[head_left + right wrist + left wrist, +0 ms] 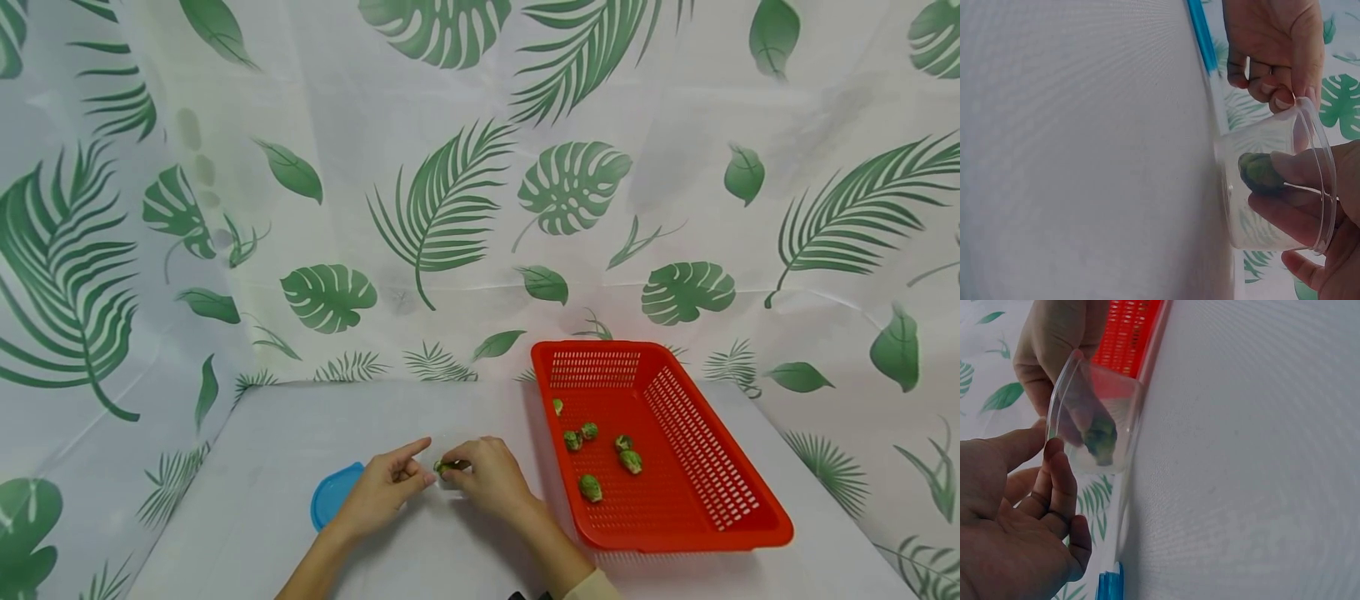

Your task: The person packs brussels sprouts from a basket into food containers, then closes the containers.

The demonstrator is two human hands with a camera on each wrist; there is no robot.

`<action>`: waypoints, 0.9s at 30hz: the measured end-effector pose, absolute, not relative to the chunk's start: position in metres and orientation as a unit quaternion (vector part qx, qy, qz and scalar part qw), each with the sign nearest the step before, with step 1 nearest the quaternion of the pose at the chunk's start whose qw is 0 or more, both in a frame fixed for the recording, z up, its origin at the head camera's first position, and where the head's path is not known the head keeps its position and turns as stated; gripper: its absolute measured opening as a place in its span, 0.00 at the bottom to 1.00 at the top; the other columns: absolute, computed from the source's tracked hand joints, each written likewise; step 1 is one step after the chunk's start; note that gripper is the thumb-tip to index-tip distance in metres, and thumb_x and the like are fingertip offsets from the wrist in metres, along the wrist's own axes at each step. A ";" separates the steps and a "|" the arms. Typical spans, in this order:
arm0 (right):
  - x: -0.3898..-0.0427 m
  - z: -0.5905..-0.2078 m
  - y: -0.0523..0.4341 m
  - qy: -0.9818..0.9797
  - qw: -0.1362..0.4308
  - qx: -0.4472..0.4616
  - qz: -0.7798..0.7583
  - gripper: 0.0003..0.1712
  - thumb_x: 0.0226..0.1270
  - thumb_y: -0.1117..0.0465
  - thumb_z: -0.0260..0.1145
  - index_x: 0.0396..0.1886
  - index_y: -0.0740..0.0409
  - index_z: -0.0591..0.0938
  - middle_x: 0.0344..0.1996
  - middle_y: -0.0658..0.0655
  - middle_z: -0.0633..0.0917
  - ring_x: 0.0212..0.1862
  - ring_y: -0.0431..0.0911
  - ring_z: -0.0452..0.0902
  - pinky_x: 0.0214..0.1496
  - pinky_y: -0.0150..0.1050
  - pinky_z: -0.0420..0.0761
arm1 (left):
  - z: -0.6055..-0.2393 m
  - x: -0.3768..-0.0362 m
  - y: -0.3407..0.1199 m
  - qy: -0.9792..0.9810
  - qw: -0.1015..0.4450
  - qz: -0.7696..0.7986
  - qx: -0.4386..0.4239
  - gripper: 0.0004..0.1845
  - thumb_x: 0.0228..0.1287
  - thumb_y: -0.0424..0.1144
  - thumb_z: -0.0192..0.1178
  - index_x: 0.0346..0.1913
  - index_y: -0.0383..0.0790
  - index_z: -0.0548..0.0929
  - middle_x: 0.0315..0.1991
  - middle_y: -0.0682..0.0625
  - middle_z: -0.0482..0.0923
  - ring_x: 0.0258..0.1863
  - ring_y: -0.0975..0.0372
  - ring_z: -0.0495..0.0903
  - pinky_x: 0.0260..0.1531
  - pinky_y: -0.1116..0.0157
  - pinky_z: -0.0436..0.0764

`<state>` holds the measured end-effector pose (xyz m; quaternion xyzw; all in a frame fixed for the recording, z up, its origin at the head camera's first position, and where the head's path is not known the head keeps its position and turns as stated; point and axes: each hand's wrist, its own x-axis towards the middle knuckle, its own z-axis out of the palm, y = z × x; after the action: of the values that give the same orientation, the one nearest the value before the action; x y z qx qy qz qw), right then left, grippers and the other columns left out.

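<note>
A small clear plastic cup [1238, 228] stands upright on the white table between both hands. My left hand [378, 496] pinches its rim between thumb and fingertips, which shows best in the left wrist view. My right hand [491, 482] reaches in through the mouth of the cup. Its thumb and fingers grip a green Brussels sprout [1260, 173], held inside the cup low near its base. Seen from the head, the cup is faint and the sprout mostly covered by the right fingers.
To the right of the right hand is a red perforated plastic basket [667, 512] with several Brussels sprouts [590, 488] on its left side. A round blue lid [330, 500] lies beside the left hand, partly behind it. Leaf-printed sheeting [465, 317] walls off the table's back and sides.
</note>
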<state>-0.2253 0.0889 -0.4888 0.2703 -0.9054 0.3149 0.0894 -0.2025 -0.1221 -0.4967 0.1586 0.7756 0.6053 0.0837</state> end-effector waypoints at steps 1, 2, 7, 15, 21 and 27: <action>-0.225 -0.489 0.089 -0.906 0.091 0.270 0.313 0.04 0.61 0.63 0.79 0.36 0.52 0.94 0.32 0.45 0.93 0.36 0.36 0.86 0.43 0.36 0.82 | -0.497 -0.203 -0.122 0.776 0.083 0.604 0.159 0.33 0.72 0.34 0.66 0.76 0.30 0.69 0.33 0.43 0.81 0.24 0.70 0.70 0.24 0.74 0.69; -0.225 -0.489 0.089 -0.906 0.092 0.270 0.311 0.04 0.61 0.63 0.78 0.36 0.52 0.94 0.32 0.45 0.92 0.36 0.36 0.86 0.43 0.37 0.82 | -0.497 -0.203 -0.122 0.777 0.081 0.604 0.160 0.33 0.72 0.34 0.66 0.76 0.29 0.69 0.33 0.43 0.81 0.24 0.70 0.70 0.24 0.74 0.68; -0.224 -0.489 0.089 -0.911 0.090 0.263 0.306 0.04 0.62 0.63 0.77 0.36 0.51 0.94 0.32 0.45 0.92 0.37 0.38 0.86 0.44 0.38 0.82 | -0.497 -0.203 -0.122 0.775 0.084 0.606 0.160 0.33 0.72 0.34 0.66 0.75 0.29 0.69 0.33 0.42 0.81 0.22 0.70 0.68 0.22 0.74 0.67; -0.222 -0.489 0.089 -0.918 0.096 0.253 0.289 0.06 0.62 0.63 0.78 0.37 0.49 0.94 0.32 0.46 0.93 0.40 0.44 0.84 0.48 0.44 0.79 | -0.496 -0.203 -0.122 0.775 0.085 0.604 0.165 0.34 0.72 0.36 0.67 0.76 0.29 0.69 0.34 0.42 0.81 0.22 0.70 0.67 0.22 0.74 0.66; -0.222 -0.489 0.089 -0.917 0.099 0.255 0.290 0.06 0.61 0.64 0.78 0.38 0.50 0.94 0.32 0.47 0.93 0.40 0.45 0.83 0.49 0.46 0.78 | -0.496 -0.202 -0.122 0.775 0.083 0.605 0.166 0.33 0.72 0.35 0.66 0.75 0.29 0.69 0.33 0.42 0.81 0.23 0.69 0.69 0.23 0.74 0.68; -0.221 -0.488 0.088 -0.907 0.118 0.266 0.303 0.07 0.61 0.66 0.77 0.39 0.55 0.94 0.33 0.50 0.93 0.39 0.42 0.89 0.67 0.62 0.74 | -0.497 -0.203 -0.122 0.777 0.082 0.599 0.175 0.33 0.73 0.35 0.66 0.76 0.28 0.68 0.33 0.42 0.81 0.23 0.70 0.68 0.23 0.74 0.68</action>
<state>-0.2211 0.0883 -0.4882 0.2659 -0.9074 0.3033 0.1177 -0.2026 -0.1225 -0.4966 0.1748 0.7768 0.5994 0.0822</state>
